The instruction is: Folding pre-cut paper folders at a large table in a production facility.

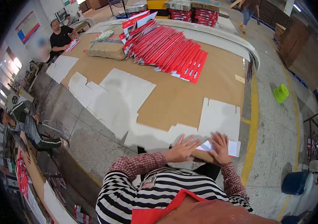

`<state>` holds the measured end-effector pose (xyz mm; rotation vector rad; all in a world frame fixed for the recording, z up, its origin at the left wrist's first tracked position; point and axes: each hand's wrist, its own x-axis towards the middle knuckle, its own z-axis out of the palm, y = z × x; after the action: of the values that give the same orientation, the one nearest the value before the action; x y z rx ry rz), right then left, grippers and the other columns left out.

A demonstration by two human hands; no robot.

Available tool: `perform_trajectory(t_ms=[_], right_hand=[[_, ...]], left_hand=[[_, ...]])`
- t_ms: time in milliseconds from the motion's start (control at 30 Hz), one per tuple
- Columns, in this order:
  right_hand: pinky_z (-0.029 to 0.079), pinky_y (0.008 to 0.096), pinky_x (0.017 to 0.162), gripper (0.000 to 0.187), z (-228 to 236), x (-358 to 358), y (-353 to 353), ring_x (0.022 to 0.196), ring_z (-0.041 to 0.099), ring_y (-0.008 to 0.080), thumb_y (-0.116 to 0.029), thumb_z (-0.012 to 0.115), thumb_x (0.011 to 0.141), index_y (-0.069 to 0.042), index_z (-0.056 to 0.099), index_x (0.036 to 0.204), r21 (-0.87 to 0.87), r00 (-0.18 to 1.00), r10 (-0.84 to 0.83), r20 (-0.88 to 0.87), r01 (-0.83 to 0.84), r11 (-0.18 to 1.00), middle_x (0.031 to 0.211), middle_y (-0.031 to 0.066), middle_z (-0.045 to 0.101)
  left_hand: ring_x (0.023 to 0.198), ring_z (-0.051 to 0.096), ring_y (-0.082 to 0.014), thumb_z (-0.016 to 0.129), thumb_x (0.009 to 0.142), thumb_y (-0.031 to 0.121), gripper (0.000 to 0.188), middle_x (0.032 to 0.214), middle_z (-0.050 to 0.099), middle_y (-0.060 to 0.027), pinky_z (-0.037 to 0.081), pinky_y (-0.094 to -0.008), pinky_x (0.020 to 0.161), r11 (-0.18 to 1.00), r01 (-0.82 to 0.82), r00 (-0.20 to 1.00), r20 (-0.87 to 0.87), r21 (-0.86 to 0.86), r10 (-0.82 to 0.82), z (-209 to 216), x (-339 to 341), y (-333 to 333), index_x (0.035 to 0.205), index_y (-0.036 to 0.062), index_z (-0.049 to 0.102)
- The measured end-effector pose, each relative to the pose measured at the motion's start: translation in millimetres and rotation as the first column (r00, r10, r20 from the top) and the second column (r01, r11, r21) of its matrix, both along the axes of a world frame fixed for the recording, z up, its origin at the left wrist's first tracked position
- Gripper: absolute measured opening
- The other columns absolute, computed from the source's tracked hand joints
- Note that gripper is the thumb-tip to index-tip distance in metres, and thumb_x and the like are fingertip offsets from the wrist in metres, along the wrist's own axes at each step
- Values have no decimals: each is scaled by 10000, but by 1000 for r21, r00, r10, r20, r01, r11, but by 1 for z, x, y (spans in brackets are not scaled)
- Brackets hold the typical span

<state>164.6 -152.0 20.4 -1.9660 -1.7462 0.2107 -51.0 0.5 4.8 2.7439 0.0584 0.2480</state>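
Across the middle of the frame we are looking at a broad table (189, 102) with a brown top, and its near edge is running close beneath our hands, so anything pushed toward us could be dropping off. White card sheets (127, 87) are lying along its left and near sides; we are judging that a sleeve could be catching a loose edge and dragging one askew. At upper centre a long pile of red packets (177, 50) is leaning in overlapping rows; a knock could be sending it sliding, since the packets are propping one another. Left of it a brown wrapped bundle (108, 50) is sitting close by.

At lower centre our left hand (183, 150) is lying palm down, fingers spread and gripping nothing. Our right hand (219, 148) is also spreading open, flat over a white strip (234, 148), without closing round it. That strip is lying at the near edge, lower right of centre, showing on both sides of the right hand. Uneven pressing could be skewing or creasing it, but we are not able to tell how firmly either hand is bearing down.
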Motion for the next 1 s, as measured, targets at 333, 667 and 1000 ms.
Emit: perform_trajectory(t_ms=[333,667,1000], right_hand=[[162,630,1061,391,-30,-7,3,1335,298,374,-259,534,881,-239,548,1271,53,982,-161,102,156,986,1428,79,387],[182,591,1082,695,-39,-17,-10,1351,296,317,-281,700,742,-185,416,1369,97,920,-372,120,362,927,1435,104,363],[336,430,1047,750,-17,-15,-61,1272,398,307,-191,665,803,-65,254,1417,311,422,-344,-839,890,334,1417,169,341]], left_hand=[[771,577,-247,703,752,49,242,822,609,-87,469,-338,663,546,-434,774,14,-717,633,-6,-11,27,961,6,589],[1347,253,-408,531,884,290,501,1413,400,-142,88,-583,1088,997,-56,997,44,-61,59,-19,35,-11,1311,40,454],[1414,1,-405,673,695,565,1102,1550,121,-112,-25,-685,1030,993,82,960,-273,89,-55,13,47,-20,1481,45,101]])
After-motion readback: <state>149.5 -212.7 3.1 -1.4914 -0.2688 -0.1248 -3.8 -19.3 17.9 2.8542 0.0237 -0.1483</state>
